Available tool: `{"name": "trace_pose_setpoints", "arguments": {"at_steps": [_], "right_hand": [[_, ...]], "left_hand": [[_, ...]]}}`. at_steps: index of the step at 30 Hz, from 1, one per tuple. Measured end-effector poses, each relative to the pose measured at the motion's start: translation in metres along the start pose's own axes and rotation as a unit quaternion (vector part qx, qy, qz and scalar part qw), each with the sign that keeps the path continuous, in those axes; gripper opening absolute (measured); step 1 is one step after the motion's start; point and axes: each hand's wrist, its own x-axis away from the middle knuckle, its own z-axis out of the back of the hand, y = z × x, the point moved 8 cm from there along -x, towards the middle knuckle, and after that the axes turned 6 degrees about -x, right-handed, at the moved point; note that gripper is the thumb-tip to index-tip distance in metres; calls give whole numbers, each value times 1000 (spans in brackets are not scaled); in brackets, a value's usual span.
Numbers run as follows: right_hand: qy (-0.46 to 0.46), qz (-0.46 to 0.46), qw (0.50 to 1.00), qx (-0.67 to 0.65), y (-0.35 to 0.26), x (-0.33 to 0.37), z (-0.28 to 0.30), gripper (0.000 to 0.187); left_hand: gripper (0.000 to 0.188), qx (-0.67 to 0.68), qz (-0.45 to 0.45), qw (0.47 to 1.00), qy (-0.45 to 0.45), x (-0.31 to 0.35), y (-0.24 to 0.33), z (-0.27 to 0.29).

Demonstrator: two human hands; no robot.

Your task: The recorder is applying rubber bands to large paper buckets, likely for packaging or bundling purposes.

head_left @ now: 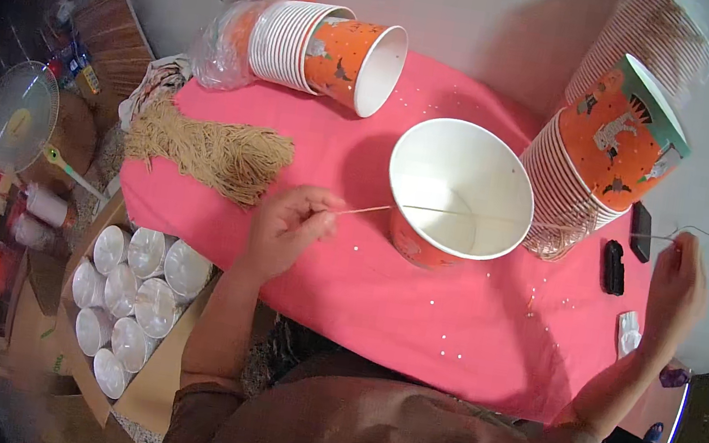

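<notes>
A thin tan string [367, 211] is stretched nearly level across the mouth of a white-lined orange paper bucket [434, 174], which stands upright on the pink-covered table. My left hand [289, 226] pinches one end of it, left of the bucket. At the far right, my right hand [678, 290] has its fingers closed on the other end. Beside my left hand lies a thick bundle of similar tan strings [210, 151]. Nearest my right hand are a black, hole-punch-like tool [614, 267], a dark flat rectangular object [641, 233] and a small white item [628, 334].
A leaning stack of orange paper buckets [620, 136] stands to the right. Another stack [341, 57] lies on its side at the back left. Small white dots dot the pink cloth [395, 318]. At lower left, a cardboard box [172, 359] holds several white cups [157, 307].
</notes>
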Motion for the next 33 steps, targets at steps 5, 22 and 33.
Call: {"name": "trace_pose_setpoints", "arguments": {"at_steps": [5,22,33], "right_hand": [[-172,-47,984,13,25,21,-43,12],[-393,262,778,-414,-175,20,-89,7],[-244,103,702,-660,-204,-15,-72,5]], "left_hand": [[20,166,38,969,-180,6,11,-26],[10,-34,-127,991,6,-23,80,-37],[12,-54,-20,993,-104,-28,64,-74]]}}
